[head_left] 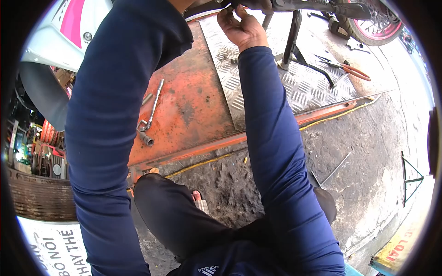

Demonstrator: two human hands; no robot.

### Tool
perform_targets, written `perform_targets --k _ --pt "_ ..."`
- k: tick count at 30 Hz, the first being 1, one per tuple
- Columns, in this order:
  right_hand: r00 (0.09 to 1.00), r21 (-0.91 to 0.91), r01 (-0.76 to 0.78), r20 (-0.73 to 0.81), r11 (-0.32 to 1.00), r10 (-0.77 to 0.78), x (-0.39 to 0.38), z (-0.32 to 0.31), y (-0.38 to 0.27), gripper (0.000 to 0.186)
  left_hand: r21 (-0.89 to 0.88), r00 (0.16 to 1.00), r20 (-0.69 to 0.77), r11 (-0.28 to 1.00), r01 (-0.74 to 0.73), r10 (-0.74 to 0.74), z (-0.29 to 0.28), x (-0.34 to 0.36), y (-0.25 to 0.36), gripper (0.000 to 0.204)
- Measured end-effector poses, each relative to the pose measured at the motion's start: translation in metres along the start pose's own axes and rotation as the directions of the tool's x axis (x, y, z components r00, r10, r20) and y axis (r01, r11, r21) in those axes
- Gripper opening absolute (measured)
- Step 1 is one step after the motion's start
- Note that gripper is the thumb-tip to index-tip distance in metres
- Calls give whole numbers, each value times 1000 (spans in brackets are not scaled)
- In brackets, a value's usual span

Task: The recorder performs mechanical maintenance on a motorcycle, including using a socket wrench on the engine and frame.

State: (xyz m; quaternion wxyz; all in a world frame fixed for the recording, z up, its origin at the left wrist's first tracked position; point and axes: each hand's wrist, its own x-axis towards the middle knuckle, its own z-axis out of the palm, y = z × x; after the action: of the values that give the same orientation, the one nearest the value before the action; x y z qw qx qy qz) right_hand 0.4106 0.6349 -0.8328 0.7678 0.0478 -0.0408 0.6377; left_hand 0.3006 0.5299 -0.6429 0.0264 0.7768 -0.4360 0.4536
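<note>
My right hand (244, 32) reaches up to the underside of a motorbike (269, 6). Its thumb and fingers are bent together against a dark part there, and whatever is between them is hidden. Of my left hand (182, 3) only a sliver of skin at the wrist shows by the top edge; its fingers are out of sight, so what it touches cannot be seen. Right of my right hand stands the bike's black centre stand (292, 39), on a treadplate sheet (313, 92).
A wrench with a long handle (156, 102) and a socket (146, 139) lie on the orange platform (193, 112). Orange-handled pliers (355, 71) rest on the treadplate. A spoked wheel (375, 25) is at far right, a white-and-pink fairing (64, 34) at left. A bent rod (335, 170) lies on the floor.
</note>
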Motion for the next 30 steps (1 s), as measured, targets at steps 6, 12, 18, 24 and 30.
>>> perform_targets --k 6,12,18,24,30 --pt "976 -59 101 199 993 -87 -6 -13 -11 20 -96 950 50 946 311 -307 -2 -2 28 18" --pt "977 130 23 206 991 -50 -2 -11 -1 14 -181 964 65 947 265 -257 -10 5 13 18" --pt "954 -218 229 242 949 -175 -11 -4 -3 16 -337 885 -36 839 427 -464 0 -5 30 20" --pt "979 -209 179 139 961 -152 -11 0 6 17 -527 743 37 619 583 -669 1 9 44 27" --pt "960 -186 128 268 974 -75 -5 -5 -12 18 -274 681 -334 758 592 -652 34 3 38 32"
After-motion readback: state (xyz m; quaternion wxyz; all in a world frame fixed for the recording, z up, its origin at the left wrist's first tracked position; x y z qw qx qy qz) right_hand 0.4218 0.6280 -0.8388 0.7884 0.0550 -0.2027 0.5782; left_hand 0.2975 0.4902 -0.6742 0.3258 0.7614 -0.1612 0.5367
